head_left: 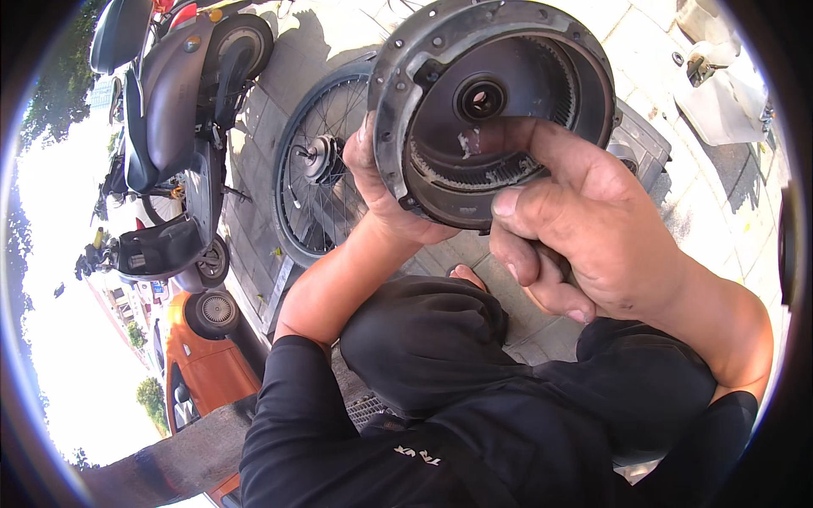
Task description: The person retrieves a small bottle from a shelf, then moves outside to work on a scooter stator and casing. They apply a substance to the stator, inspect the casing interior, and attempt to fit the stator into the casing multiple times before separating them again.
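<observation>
Presently, we have the dark metal housing (388,140) raised before our knees (423,334), left hand (388,203) clasping its outer side. Right hand (601,216): forefinger extended inside, pale grease (466,144) at its tip; cannot tell whether the curled fingers pinch anything. Judged rigid, fairly heavy, slick within; best held by the outer rim.

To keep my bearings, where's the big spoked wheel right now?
In the head view, the spoked wheel is upper left of centre, between the grey scooter and the left hand, partly hidden behind the metal housing.
</observation>
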`<state>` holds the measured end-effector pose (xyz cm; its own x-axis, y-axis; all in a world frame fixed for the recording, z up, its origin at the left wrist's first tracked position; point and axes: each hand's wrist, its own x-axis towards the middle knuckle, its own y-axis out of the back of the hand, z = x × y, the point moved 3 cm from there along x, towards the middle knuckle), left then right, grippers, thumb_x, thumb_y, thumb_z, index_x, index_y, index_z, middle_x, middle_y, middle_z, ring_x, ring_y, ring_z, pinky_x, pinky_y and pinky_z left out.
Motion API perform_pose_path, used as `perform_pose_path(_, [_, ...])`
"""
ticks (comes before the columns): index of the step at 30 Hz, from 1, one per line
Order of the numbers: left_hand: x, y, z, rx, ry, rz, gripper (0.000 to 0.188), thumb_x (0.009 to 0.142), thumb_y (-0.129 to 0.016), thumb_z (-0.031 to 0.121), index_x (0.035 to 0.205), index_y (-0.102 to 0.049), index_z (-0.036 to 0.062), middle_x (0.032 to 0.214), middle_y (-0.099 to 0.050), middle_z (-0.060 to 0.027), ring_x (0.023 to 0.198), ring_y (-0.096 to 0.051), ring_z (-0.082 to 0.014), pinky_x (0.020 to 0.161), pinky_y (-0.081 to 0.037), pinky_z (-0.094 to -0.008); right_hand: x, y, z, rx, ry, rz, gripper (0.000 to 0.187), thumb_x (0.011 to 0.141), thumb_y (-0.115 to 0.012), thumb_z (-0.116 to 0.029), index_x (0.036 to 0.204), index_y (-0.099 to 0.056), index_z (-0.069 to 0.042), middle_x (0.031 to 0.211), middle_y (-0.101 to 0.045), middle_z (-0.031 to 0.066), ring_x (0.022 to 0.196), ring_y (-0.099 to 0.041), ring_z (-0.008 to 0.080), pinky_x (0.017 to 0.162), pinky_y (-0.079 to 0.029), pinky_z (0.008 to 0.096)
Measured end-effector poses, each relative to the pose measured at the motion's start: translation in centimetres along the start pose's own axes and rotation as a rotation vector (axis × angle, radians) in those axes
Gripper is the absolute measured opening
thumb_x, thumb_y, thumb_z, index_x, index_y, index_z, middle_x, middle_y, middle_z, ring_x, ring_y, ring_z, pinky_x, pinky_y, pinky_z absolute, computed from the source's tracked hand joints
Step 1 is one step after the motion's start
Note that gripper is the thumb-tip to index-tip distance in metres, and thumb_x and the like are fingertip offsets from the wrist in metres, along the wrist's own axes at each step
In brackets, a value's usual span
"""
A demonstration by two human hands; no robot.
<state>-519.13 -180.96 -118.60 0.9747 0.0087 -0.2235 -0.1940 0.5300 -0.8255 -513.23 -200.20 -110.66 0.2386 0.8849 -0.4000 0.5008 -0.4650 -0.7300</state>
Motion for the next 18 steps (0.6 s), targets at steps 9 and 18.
perform_pose_path(9, [-0.2, 0.0, 0.0, -0.023, 0.005, 0.018, 0.078, 0.094, -0.053, 0.071, 0.145, -0.059, 0.0112, 0.138, -0.066, -0.0125, 0.125, -0.063, -0.0287, 0.106, -0.053, -0.0489, 1.0, -0.1, 0.3, -0.244, -0.065, -0.057, 0.053, 0.104, -0.048, -0.008, 0.156, -0.037, -0.004, 0.074, -0.059, 0.0078, 0.043, -0.048, 0.01, 0.05, -0.049, 0.0285])
perform_pose_path(18, [-0.4, 0.2, 0.3, -0.021, -0.023, 0.056, 0.079, 0.095, -0.052, 0.075, 0.144, -0.06, 0.0144, 0.139, -0.066, -0.0095, 0.126, -0.062, -0.0266, 0.107, -0.053, -0.0475, -0.2, -0.2, 0.0, -1.195, 0.279, -0.098, 0.06, 0.095, -0.057, 0.001, 0.152, -0.039, 0.005, 0.072, -0.065, 0.0161, 0.057, -0.066, 0.0278, 0.061, -0.054, 0.0406])
